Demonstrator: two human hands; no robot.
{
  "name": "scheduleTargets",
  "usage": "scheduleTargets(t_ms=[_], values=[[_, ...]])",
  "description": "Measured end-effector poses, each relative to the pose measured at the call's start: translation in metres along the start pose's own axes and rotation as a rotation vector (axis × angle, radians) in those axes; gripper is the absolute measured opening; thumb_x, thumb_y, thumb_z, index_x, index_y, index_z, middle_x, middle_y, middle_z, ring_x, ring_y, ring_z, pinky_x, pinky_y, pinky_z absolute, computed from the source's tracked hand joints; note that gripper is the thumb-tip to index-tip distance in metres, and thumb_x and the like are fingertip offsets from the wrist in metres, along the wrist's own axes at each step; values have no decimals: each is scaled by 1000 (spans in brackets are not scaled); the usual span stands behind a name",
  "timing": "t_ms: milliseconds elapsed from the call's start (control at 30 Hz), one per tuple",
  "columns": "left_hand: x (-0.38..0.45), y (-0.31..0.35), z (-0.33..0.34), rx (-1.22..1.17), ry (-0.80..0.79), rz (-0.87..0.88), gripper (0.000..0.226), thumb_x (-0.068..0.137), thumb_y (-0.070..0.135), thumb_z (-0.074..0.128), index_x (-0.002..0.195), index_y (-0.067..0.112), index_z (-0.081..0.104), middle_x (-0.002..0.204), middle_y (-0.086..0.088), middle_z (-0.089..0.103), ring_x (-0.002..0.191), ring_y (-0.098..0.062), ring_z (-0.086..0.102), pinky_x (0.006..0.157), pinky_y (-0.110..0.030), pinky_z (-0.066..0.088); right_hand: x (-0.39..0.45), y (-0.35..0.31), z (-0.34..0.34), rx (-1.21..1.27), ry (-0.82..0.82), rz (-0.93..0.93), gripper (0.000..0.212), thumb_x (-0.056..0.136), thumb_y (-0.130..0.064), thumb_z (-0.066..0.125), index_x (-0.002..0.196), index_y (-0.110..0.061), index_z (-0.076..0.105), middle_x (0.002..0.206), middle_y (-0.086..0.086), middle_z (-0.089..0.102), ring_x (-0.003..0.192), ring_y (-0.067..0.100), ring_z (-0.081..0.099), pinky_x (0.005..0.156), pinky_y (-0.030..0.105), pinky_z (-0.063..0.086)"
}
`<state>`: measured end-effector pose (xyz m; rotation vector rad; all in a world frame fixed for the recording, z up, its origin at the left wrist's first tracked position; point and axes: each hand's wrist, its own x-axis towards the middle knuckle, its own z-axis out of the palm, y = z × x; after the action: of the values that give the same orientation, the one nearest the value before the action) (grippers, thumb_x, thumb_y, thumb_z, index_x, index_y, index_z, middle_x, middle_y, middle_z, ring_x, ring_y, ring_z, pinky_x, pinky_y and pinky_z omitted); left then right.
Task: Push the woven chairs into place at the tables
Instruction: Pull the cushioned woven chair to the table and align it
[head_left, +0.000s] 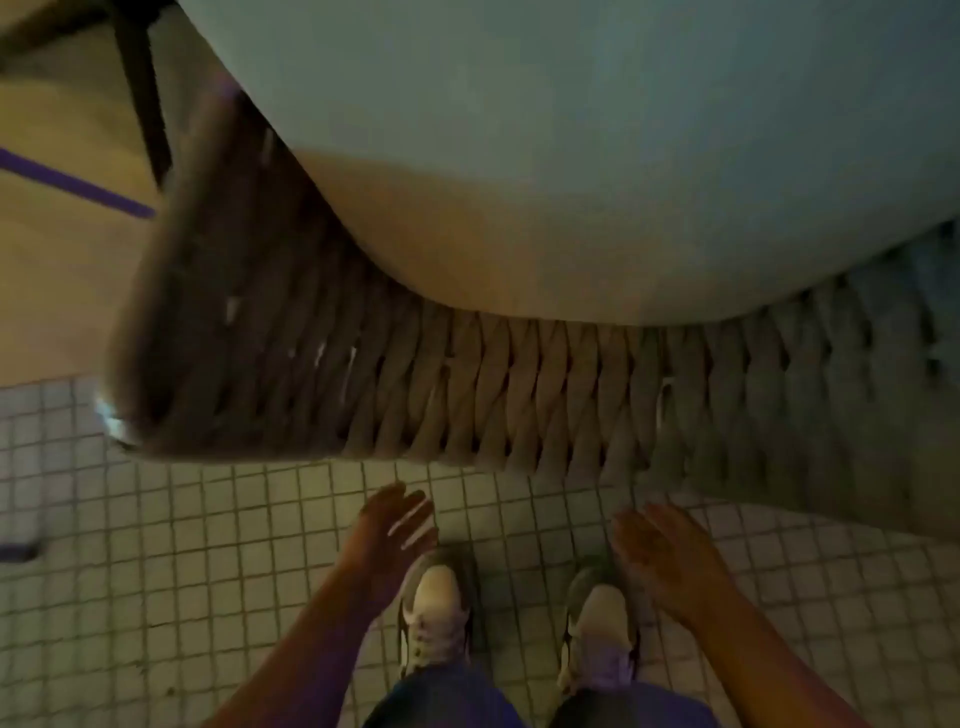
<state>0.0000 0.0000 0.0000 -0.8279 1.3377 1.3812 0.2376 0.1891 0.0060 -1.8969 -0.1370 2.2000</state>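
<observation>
A woven chair (467, 384) fills the middle of the head view, its curved rope backrest facing me and a pale seat cushion (571, 156) beyond it. My left hand (389, 540) hovers just short of the backrest, fingers spread, holding nothing. My right hand (665, 561) is held the same way a little to the right, open and apart from the chair. Both hands hang above my shoes. No table top shows clearly.
Small white square floor tiles (182, 571) cover the ground under me, meeting a tan floor (47, 291) at the left. A dark furniture leg (143, 98) stands at the upper left. My two shoes (436, 613) point toward the chair.
</observation>
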Motion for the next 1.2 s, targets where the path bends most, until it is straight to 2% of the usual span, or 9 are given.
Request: scheduleTargets(t_ms=[67, 200, 300, 433, 633, 833, 967, 1100, 1200], values=[[37, -6, 0, 10, 47, 19, 17, 97, 14, 43, 108, 11, 56, 110, -14, 61, 101, -31, 60, 91, -48, 47, 41, 0, -12, 100, 130, -7, 22, 99, -23, 39, 92, -10, 55, 88, 12, 64, 83, 25, 63, 83, 38, 52], [95, -20, -7, -39, -4, 44, 22, 96, 20, 47, 113, 16, 59, 120, -11, 63, 112, -29, 60, 91, -46, 48, 100, 0, -36, 41, 142, 15, 19, 95, -26, 49, 93, -13, 63, 79, 8, 74, 69, 21, 73, 61, 35, 60], [115, -20, -5, -25, -57, 73, 44, 87, 21, 59, 130, 17, 54, 123, -10, 65, 117, -29, 60, 96, -46, 47, 114, 2, -46, 94, 84, -50, 20, 92, -26, 53, 97, -15, 69, 100, 8, 68, 78, 20, 74, 67, 37, 61], [126, -13, 4, 0, -105, 151, 46, 88, 14, 60, 132, 23, 53, 125, -5, 68, 116, -24, 63, 91, -43, 51, 125, -8, -43, 189, 17, -169, 47, 94, -35, 47, 139, -23, 47, 135, 6, 56, 123, 24, 53, 84, 37, 55], [113, -3, 9, -17, -78, 116, 34, 89, 9, 59, 119, 24, 59, 124, -7, 66, 113, -25, 62, 92, -49, 50, 109, -14, -34, 140, 34, -205, 26, 96, -32, 45, 118, -30, 59, 125, 0, 61, 113, 20, 57, 91, 39, 51], [11, 7, 2, 10, -9, 58, 28, 88, 9, 61, 113, 21, 64, 116, -8, 71, 111, -25, 64, 81, -48, 55, 5, -18, -33, 88, 114, -123, 39, 93, -36, 52, 129, -22, 54, 113, 2, 67, 108, 20, 59, 93, 38, 48], [-105, 20, -5, 97, 60, 17, 30, 90, 13, 60, 120, 15, 62, 107, -7, 73, 104, -23, 65, 80, -46, 55, -111, -22, -37, 20, 211, -71, 25, 88, -35, 59, 112, -27, 60, 105, 4, 68, 99, 24, 61, 88, 43, 52], [-221, 34, -8, 183, 66, -18, 38, 91, 15, 58, 129, 12, 57, 117, -10, 68, 99, -21, 65, 74, -43, 57, -230, -31, -33, 2, 245, -35, 23, 87, -35, 60, 107, -23, 61, 88, 5, 76, 81, 22, 72, 61, 38, 59], [-285, 44, 1, 222, 102, -34, 43, 91, 14, 58, 134, 8, 52, 112, -11, 65, 91, -21, 62, 70, -42, 56, -293, -37, -25, -4, 315, -43, 44, 85, -34, 64, 125, -19, 54, 111, 11, 67, 104, 28, 64, 87, 49, 52]])
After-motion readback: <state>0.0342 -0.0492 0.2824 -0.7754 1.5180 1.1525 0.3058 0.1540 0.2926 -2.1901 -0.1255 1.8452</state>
